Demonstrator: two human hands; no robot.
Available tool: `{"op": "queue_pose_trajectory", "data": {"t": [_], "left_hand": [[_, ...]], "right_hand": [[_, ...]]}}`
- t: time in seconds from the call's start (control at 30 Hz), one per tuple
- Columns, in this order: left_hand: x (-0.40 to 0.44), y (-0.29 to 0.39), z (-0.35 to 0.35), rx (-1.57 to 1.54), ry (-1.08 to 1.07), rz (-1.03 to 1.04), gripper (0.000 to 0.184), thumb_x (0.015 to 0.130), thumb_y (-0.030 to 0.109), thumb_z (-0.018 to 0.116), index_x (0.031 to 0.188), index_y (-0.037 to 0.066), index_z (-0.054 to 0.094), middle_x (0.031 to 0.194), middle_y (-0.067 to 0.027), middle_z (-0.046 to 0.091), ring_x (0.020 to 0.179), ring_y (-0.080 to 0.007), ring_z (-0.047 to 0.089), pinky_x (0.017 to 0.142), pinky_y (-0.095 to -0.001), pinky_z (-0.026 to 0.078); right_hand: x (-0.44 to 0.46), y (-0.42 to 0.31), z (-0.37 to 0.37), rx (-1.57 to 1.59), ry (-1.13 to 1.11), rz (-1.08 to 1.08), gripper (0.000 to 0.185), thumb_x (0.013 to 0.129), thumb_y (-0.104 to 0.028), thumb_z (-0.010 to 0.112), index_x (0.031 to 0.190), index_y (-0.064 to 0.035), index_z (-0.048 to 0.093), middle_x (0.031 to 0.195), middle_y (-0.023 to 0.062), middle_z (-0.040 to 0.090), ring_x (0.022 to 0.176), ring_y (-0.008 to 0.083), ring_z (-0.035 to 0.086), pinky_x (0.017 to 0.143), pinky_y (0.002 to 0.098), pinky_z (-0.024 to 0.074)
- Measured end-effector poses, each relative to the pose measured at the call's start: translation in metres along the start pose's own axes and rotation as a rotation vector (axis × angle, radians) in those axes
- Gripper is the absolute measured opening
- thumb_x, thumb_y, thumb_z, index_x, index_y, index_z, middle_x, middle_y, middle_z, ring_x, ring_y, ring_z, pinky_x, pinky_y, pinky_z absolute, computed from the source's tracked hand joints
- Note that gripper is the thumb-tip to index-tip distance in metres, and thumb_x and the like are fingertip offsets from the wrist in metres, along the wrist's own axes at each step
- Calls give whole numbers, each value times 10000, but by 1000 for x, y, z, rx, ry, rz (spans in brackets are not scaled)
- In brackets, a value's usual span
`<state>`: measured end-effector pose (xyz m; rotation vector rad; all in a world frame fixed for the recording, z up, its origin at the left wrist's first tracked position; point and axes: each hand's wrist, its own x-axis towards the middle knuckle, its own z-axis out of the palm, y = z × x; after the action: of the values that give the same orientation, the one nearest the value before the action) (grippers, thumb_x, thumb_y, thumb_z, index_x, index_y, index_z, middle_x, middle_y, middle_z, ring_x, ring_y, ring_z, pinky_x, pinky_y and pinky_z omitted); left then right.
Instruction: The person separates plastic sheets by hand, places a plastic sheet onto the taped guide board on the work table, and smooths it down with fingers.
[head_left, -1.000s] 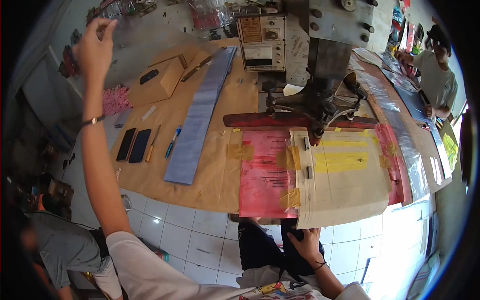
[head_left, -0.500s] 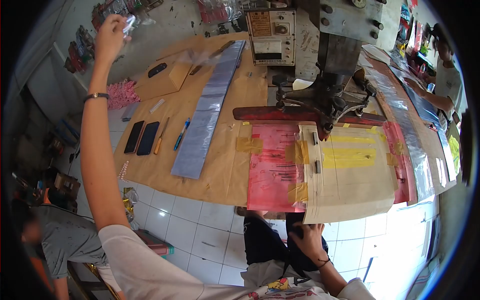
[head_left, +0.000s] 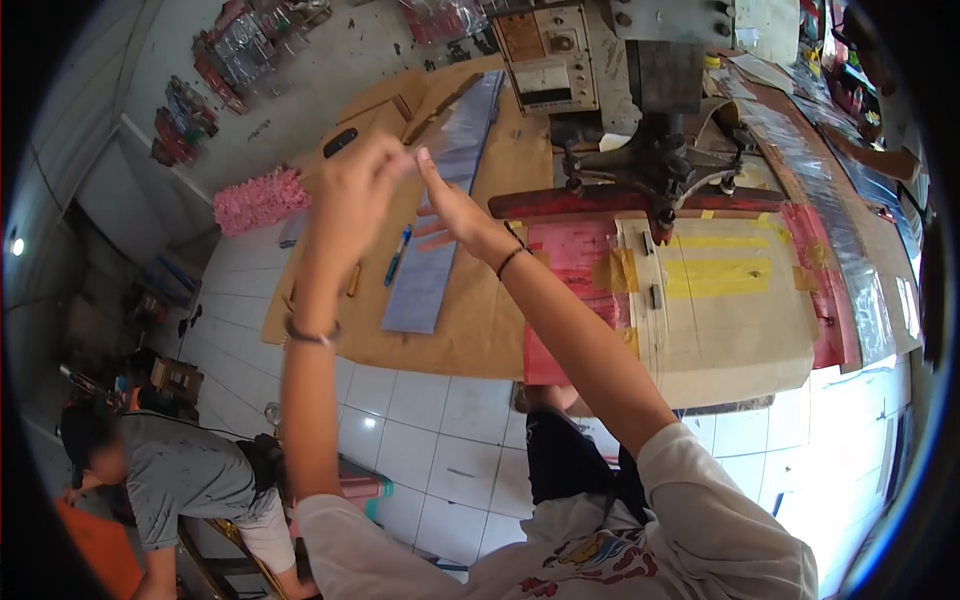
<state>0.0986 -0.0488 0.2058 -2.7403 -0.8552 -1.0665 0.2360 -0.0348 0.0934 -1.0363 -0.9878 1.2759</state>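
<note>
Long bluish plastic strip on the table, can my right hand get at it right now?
Likely yes: your right hand looks open and overlaps the long bluish plastic strip in view; its near end looks uncovered, though the gap is hard to judge.

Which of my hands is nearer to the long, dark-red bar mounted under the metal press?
Right. In view, the right hand is just left of the dark-red bar; the left hand is farther left.

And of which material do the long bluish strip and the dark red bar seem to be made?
Bluish strip: probably plastic film, smooth and glossy, judging by its pale sheen. Dark red bar: perhaps painted metal with worn finish, as the red looks patchy; wood is possible.
</note>
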Motion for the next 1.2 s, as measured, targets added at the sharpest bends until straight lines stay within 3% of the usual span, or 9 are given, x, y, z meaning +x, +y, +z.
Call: {"op": "queue_pose_trajectory", "data": {"t": [0.1, 0.23, 0.3, 0.4, 0.5, 0.57, 0.6, 1.07, 1.2], "left_hand": [[-40, 3, 29, 52, 40, 260, 107, 914, 127, 695, 962, 36, 666, 873, -128, 677, 805, -349, 647, 739, -454, 494], [-74, -9, 53, -228, -275, 207, 147, 885, 165, 740, 933, 31, 707, 915, -115, 713, 872, -314, 681, 810, -405, 515], [-86, -41, 58, -899, -715, -207, 178, 910, 168, 718, 987, 8, 725, 971, -112, 736, 904, -247, 687, 814, -371, 524], [-76, -104, 92, -799, -762, -383, 242, 948, 176, 666, 1053, -31, 732, 1042, -119, 747, 946, -183, 684, 840, -346, 529], [-54, -149, 146, -333, -403, -332, 313, 934, 166, 649, 1191, -6, 692, 1144, -156, 728, 1011, -222, 702, 895, -333, 529], [-29, -141, 172, -717, -193, -245, 412, 914, 195, 685, 1278, 11, 635, 1176, -174, 691, 1106, -287, 660, 916, -373, 522], [-23, -142, 185, -31, -46, 85, 452, 914, 226, 696, 1309, 20, 616, 1184, -184, 678, 1143, -311, 643, 926, -386, 519], [13, -188, 288, 275, -459, -316, 680, 980, 617, 502, 1553, 260, 412, 1636, -155, 344, 1481, -391, 346, 1239, -492, 233], [25, -157, 256, 113, -497, -410, 712, 973, 645, 519, 1542, 227, 424, 1581, -178, 412, 1438, -403, 400, 1191, -515, 316]], "right_hand": [[28, 11, -9, 221, -214, 8, 1259, 813, -959, 299, 1604, 17, 209, 1515, 348, 409, 1229, 513, 585, 886, 577, 583], [42, 24, -25, 262, -108, 77, 931, 982, -645, 472, 1589, 22, 240, 1452, 331, 480, 1157, 461, 640, 808, 486, 627], [63, 44, -34, 170, -224, 48, 723, 1049, -409, 533, 1568, 30, 286, 1392, 300, 541, 1067, 407, 692, 753, 447, 640], [52, 26, -34, 204, -79, -72, 455, 1077, -130, 484, 1494, 29, 399, 1205, 180, 647, 856, 255, 704, 683, 338, 620], [61, 10, -36, 179, 24, -166, 414, 1090, -172, 474, 1453, 25, 452, 1072, 135, 663, 728, 171, 664, 606, 305, 588], [43, -11, -30, 237, 7, -199, 411, 1092, -184, 475, 1450, 17, 461, 1050, 124, 671, 662, 138, 636, 577, 277, 562], [37, -22, -26, 259, -1, -221, 409, 1094, -190, 476, 1449, 14, 465, 1039, 118, 674, 628, 122, 622, 562, 263, 549], [-33, -65, 15, -47, -135, -416, 364, 1089, -216, 460, 1303, 43, 600, 809, 33, 653, 456, 96, 528, 445, 260, 462], [-32, -57, 2, -108, -73, -379, 328, 1065, -171, 458, 1223, 91, 577, 758, 95, 668, 476, 149, 608, 455, 307, 504]]}}
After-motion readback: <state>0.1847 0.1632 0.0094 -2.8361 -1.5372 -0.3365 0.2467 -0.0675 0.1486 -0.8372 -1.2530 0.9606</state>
